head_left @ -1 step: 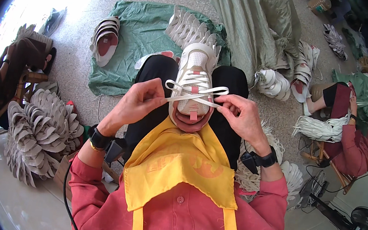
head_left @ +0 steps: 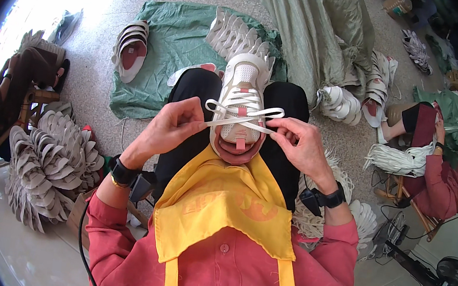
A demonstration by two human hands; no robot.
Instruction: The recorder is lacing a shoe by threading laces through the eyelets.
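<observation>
A white and beige shoe upper (head_left: 244, 70) with pink lining and a pink pull tab rests between my knees, its collar toward me. White shoelace (head_left: 247, 110) threads through its eyelets, and two loops spread left and right over the tongue. At the left of the collar, my left hand (head_left: 172, 127) pinches one strand of the lace between thumb and fingers. On the opposite side my right hand (head_left: 302, 148) is closed on another strand. The strands cross above the tongue and look drawn out sideways.
Beyond my knees a green sheet (head_left: 167, 40) carries stacked uppers (head_left: 134, 44). A big pile of grey uppers (head_left: 48, 165) stands at left, and a large green sack (head_left: 315, 34) lies at far right. White lace bundles (head_left: 399, 158) hang beside a seated co-worker (head_left: 442, 184).
</observation>
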